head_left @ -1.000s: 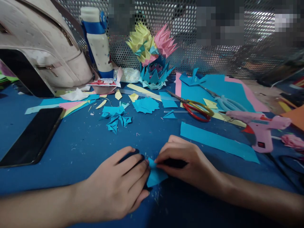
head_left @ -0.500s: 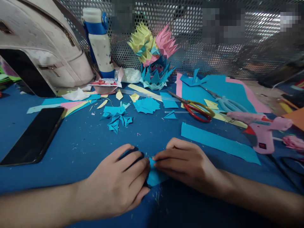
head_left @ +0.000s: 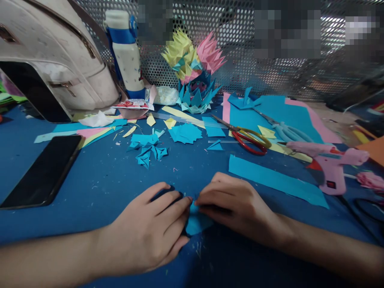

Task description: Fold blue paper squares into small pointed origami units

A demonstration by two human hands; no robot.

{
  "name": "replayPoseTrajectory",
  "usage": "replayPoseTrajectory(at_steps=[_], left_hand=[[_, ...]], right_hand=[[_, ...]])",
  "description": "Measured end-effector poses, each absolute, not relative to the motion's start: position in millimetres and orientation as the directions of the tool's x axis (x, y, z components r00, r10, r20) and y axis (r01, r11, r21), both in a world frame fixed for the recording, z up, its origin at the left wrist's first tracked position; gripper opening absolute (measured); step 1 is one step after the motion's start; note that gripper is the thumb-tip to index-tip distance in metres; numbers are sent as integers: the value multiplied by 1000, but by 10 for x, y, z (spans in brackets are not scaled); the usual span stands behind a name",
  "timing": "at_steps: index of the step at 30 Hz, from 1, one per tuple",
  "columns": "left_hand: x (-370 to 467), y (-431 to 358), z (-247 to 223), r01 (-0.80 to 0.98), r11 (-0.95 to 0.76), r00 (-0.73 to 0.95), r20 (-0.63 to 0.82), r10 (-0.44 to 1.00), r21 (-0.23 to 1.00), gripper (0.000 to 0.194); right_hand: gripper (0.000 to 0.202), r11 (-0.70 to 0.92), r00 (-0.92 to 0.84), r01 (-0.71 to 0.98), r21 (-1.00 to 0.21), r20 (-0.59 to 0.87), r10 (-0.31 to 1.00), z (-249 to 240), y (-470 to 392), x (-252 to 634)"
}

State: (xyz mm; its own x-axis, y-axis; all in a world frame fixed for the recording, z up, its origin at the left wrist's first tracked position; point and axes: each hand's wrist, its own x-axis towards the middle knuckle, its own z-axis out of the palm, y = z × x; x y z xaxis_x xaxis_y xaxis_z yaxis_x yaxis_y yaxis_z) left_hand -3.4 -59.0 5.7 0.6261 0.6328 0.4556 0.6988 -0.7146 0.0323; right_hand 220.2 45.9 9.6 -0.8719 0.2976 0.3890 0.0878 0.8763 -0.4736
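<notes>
A small piece of blue paper lies on the blue table between my hands, partly hidden by both. My left hand rests over its left side, fingers bent and pressing it down. At its upper edge my right hand has its fingers pinched together on the paper. Beyond the hands sit several folded blue paper pieces, a stack of blue paper squares and a small blue triangle. A long blue paper strip lies beyond my right hand.
Red-and-yellow-handled scissors, light blue pliers and a pink glue gun lie to the right. Behind stand a folded-paper flower piece, a bottle and a white backpack. One phone lies at left; another phone leans on the backpack.
My right hand's fingers have shifted slightly at the paper's upper edge and curl more. One left fingertip reaches a little further right. The other things stay in place.
</notes>
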Motion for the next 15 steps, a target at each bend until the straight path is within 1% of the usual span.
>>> replayPoseTrajectory(at_steps=[2,4,7,11,15], left_hand=[[-37,-592,55,689,-723,636,446,629,37,33],[-43,-594,53,679,-733,648,435,625,41,33],[-53,-589,46,668,-743,665,417,620,41,34],[-58,-577,34,662,-748,677,386,627,55,36],[-57,-570,37,659,-747,685,341,644,87,37]], right_hand=[[6,821,-866,160,-548,322,384,107,448,2190],[8,769,-852,218,-600,267,450,118,432,2183],[11,734,-833,236,-636,256,490,122,410,2183],[7,773,-829,177,-610,332,451,106,403,2192],[2,834,-846,76,-546,407,344,88,419,2205]])
